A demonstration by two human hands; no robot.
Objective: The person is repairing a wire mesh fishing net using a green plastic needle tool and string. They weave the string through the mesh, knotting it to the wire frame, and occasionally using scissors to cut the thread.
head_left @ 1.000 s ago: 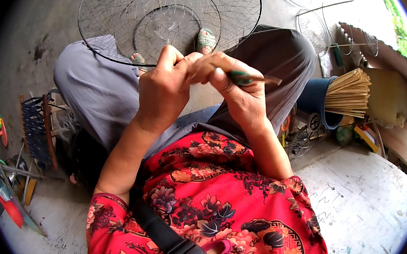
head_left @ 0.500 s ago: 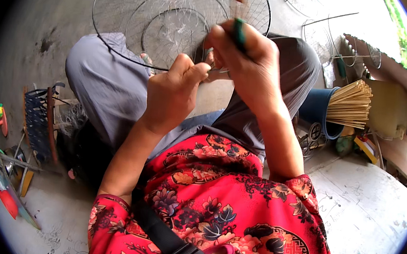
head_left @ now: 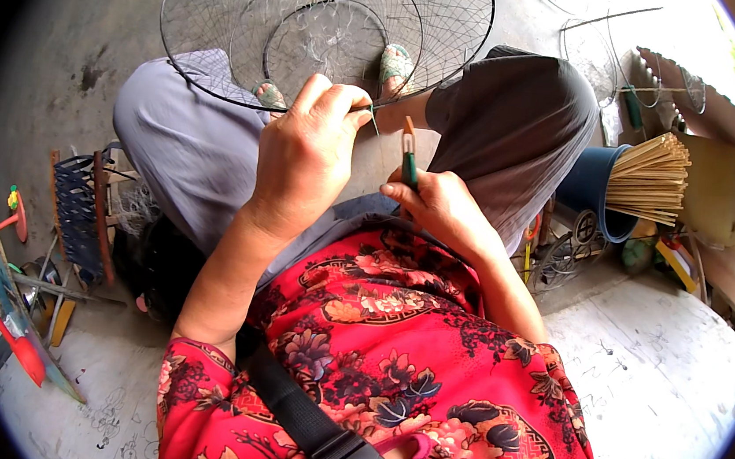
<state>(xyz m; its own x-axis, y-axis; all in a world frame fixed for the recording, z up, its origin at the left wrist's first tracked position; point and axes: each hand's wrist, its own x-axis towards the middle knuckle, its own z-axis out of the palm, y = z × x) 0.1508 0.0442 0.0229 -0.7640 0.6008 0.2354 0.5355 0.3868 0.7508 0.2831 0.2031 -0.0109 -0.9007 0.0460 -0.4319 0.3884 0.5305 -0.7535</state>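
Head view: the hooped net (head_left: 326,35) stands at the top, its black outer rim tilted toward the person and passing just behind the left hand (head_left: 305,163), with smaller rings and loose whitish fibres within it. The left hand is closed in a pinch beside the near rim, where a short green strand (head_left: 374,122) comes out at the fingertips (whether the rim itself is also gripped, I can't make out). The right hand (head_left: 445,209) is closed round the lower end of a slim tool (head_left: 409,156), green-bodied with an orange-brown tip that points up toward the net. A second ago the two hands were together at the rim, and half a second ago the right one was raised beyond the left; now it is lower, nearer the lap, and well apart from it. I take this to mean that a pass at the rim is done and line is being drawn out, though the faint thread between strand and tool is hard to follow. Past the hands come the person's grey trousers (head_left: 179,118), knees spread, and the sandalled feet (head_left: 396,66), seen through the mesh or just beside it. To the right stands a blue bucket (head_left: 586,182) with a bundle of pale sticks (head_left: 651,179) leaning out of it.
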